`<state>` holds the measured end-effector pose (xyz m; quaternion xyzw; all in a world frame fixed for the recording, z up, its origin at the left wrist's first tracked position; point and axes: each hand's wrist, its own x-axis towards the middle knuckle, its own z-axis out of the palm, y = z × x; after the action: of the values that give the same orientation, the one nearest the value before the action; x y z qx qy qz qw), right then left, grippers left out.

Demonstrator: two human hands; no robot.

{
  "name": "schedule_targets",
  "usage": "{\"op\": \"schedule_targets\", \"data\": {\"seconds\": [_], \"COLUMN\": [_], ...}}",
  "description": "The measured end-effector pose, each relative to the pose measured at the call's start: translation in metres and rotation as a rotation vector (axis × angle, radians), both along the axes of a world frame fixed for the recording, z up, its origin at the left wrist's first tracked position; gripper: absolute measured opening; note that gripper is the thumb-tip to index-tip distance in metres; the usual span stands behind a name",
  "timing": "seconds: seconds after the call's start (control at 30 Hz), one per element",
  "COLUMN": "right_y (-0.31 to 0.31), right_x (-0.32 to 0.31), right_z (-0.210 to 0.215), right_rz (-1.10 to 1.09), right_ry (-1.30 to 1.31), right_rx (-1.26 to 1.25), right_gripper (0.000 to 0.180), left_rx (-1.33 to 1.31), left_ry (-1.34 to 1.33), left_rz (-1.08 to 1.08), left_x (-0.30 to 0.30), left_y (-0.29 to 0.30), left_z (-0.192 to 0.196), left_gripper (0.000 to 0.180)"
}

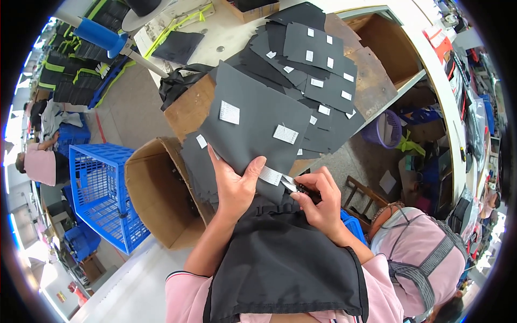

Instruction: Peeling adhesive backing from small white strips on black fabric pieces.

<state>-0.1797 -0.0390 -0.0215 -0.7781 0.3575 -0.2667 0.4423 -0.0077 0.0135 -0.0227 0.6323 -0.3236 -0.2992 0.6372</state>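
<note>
A dark grey fabric panel (253,102) with several white labels is held up in front of my body. My left hand (234,185) grips its near edge, thumb on top beside a white label (270,175). In my right hand (323,202) is a small pair of thread snips (290,184), fingers closed round it. The metal blades are at the edge of that label, by the panel's near corner. Whether a thread lies between them is too small to tell. More dark panels (323,54) with white labels are heaped on the table beyond, and others lie under my left hand.
An open cardboard box (156,194) stands at my left, beside a blue plastic basket (102,188). A purple basket (383,129) is at the right, under the table frame. Close on my right sits a co-worker (420,258) in pink; another person (40,164) is far left.
</note>
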Motion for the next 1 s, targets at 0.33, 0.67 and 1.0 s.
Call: {"op": "schedule_targets", "data": {"seconds": [0.33, 0.67, 1.0], "right_y": [0.001, 0.001, 0.000], "right_x": [0.006, 0.003, 0.004], "right_z": [-0.001, 0.000, 0.004], "right_rz": [-0.052, -0.076, -0.009], "right_ry": [-0.072, -0.058, 0.025], "right_rx": [-0.025, -0.195, -0.215], "right_gripper": [0.026, 0.027, 0.027], "left_rx": [0.009, -0.060, -0.069], "left_ry": [0.003, 0.191, 0.175], "left_rz": [0.032, 0.031, 0.017], "left_x": [-0.007, -0.006, -0.003], "left_y": [0.000, 0.000, 0.002], "left_z": [-0.002, -0.009, -0.014], "left_gripper": [0.069, 0.064, 0.063]}}
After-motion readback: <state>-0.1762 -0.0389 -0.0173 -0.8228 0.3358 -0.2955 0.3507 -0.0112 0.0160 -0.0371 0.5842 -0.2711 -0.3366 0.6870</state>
